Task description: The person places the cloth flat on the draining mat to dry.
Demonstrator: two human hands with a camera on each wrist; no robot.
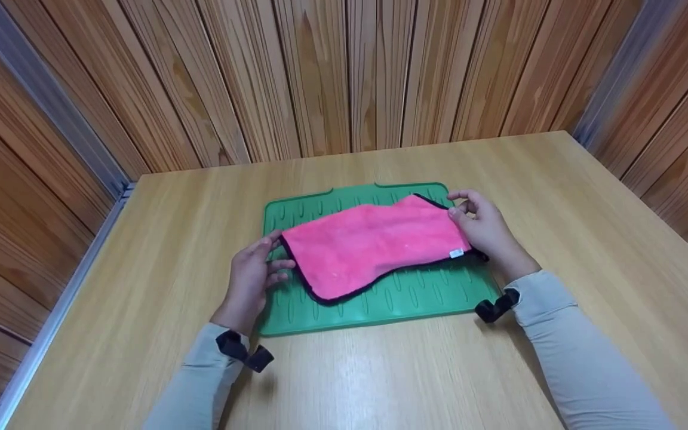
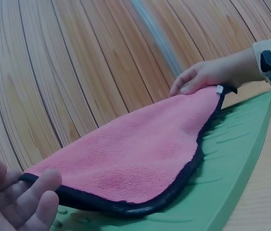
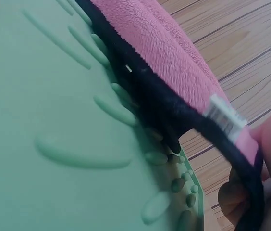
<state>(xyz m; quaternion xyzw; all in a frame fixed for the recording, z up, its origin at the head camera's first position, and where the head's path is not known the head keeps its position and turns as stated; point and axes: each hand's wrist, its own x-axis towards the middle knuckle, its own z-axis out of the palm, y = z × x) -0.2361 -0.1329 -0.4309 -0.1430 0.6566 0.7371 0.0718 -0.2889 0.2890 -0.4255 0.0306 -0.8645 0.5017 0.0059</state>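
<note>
A pink plush cloth with black edging spans both hands above a green ridged mat. At the cloth's left end, the left hand pinches the far corner, its other fingers spread beside the black edge. The right hand grips the right end between thumb and curled fingers. Close to that hand, a small white tag sticks out from the edging. In the left wrist view the cloth slopes up toward the right hand, and its near edge sags over the mat.
The mat lies on a light wooden table. Wood-panelled walls enclose the back and sides, with metal strips at the corners. Each sleeved wrist carries a black strap mount, one seen by the left wrist.
</note>
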